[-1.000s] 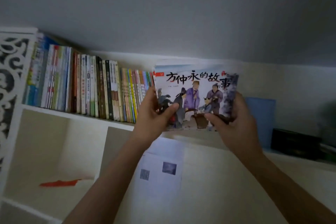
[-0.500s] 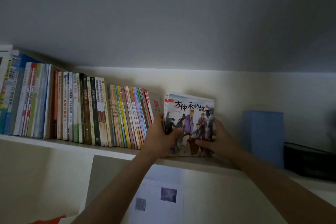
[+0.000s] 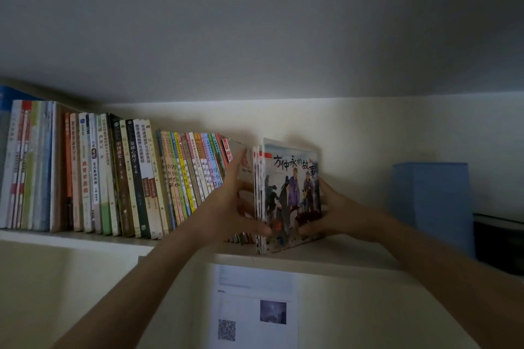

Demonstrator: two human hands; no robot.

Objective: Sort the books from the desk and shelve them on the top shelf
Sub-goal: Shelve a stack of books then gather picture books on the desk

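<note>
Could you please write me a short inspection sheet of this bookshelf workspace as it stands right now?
Surface: white top shelf, dimly lit.
Job's things: picture book stack standing upright on the shelf; row of shelved books, its right end leaning.
Clutter: blue box; black box.
Grippers: left hand holds the stack's left side; right hand its right.
Cables: nothing seen.
Surroundings: printed sheet with QR code below the shelf; ceiling close above.

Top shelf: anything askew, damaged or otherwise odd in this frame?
The thin colourful paperbacks at the row's right end lean left rather than standing upright, leaving a wedge gap before the picture-book stack held between both hands, left and right. No damage visible.
</note>
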